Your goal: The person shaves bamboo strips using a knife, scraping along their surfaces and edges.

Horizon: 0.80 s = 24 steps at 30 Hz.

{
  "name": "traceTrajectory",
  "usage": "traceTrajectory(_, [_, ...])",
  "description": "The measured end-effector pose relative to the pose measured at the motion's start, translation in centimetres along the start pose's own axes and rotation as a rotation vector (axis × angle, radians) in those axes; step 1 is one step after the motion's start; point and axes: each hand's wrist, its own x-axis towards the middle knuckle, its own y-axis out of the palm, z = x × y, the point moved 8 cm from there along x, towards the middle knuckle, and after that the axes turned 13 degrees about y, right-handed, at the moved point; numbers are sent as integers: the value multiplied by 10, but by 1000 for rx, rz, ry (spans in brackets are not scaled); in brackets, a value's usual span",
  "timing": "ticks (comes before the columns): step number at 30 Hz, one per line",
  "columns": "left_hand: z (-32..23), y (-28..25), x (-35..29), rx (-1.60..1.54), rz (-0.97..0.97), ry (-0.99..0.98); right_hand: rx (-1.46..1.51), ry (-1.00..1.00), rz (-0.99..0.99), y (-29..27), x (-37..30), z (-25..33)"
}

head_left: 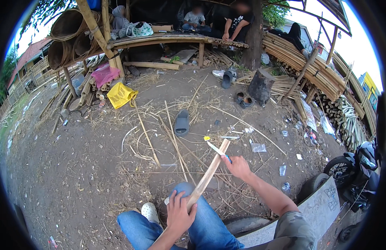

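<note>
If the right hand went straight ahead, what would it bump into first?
Probably the long pale strip; the knife in the right hand seems to lie across it, though depth is unclear.

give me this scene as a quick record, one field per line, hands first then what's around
left hand: gripping the near end of a pale strip
right hand: holding a knife, fingers around its handle
blade: crosses the strip near its far end; whether it bites in is too small to tell
ground: bare dirt, littered with scraps
ahead: a grey slipper; farther left, a yellow bag
back: people on a raised bench; a stump right of centre
far right: a motorbike, partly cut off
</note>
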Motion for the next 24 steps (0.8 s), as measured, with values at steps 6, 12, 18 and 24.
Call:
traceTrajectory(6, [4, 3, -4, -11, -6, 4, -21, -110, 135, 38, -71, 30])
traceTrajectory(12, [-1, -1, -2, 26, -39, 48, -8, 67, 74, 6, 3, 0])
traceTrajectory(18, [2, 3, -5, -9, -3, 13, 90, -337, 79, 54, -94, 35])
traceTrajectory(24, [-2, 1, 4, 34, -28, 32, -26, 140, 14, -12, 26, -13])
